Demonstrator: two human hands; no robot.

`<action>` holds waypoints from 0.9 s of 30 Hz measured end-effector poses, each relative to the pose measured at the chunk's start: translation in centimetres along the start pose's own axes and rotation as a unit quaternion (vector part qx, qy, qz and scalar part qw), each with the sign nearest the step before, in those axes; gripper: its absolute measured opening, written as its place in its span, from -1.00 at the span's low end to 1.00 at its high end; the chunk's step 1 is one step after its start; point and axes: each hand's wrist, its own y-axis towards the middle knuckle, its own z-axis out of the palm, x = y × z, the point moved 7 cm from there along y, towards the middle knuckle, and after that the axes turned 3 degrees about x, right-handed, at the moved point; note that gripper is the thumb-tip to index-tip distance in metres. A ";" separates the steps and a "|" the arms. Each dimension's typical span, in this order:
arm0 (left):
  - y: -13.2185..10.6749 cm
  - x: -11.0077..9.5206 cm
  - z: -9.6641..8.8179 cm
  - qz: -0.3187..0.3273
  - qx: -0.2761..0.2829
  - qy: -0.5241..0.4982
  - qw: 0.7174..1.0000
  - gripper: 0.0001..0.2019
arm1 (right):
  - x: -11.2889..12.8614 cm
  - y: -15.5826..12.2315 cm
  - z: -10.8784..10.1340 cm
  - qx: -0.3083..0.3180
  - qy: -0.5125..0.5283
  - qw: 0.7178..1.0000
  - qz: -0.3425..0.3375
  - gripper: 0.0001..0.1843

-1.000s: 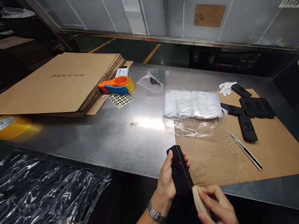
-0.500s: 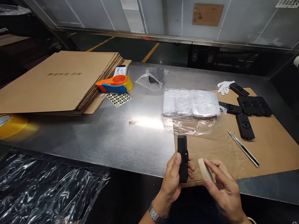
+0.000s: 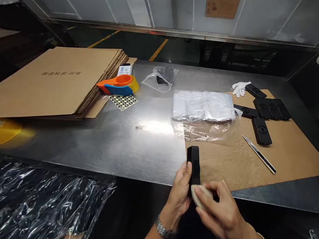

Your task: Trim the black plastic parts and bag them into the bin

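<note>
Left fingers (image 3: 187, 172) gripping a black device (image 3: 194, 166), right fingers (image 3: 207, 199) pinching a pale pad (image 3: 196, 199) across its lower end; knife (image 3: 259, 154) on the cardboard (image 3: 227, 169), plastic-wrapped bundle (image 3: 203, 106) beyond!

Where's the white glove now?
In the head view, the white glove is on the right, beside a black block, past the right end of the plastic-wrapped bundle.

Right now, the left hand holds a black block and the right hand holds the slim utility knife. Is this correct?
Not quite: the right hand holds a pale pad; the slim utility knife lies on the cardboard sheet, as the head view shows. The left hand does hold a black block.
</note>
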 end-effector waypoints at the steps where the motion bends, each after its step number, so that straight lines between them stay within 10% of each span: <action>1: 0.0 0.3 0.3 -0.022 0.018 -0.008 1.000 -0.68 | -0.5 0.0 -0.3 -0.014 0.007 1.000 0.019 -0.39; 9: -0.3 1.7 2.0 -0.167 -0.012 -0.194 0.967 -0.73 | -0.8 -0.2 0.1 -0.075 0.060 0.995 0.031 -0.36; 17: 0.0 0.9 1.0 -0.063 -0.123 -0.186 0.973 -0.92 | -1.0 -3.3 1.4 -0.138 -0.087 0.986 -0.032 -0.28; 27: -0.5 0.1 2.2 -0.048 0.006 -0.124 0.991 -0.50 | -11.9 -2.5 -1.4 -0.043 -0.279 0.946 0.158 -0.59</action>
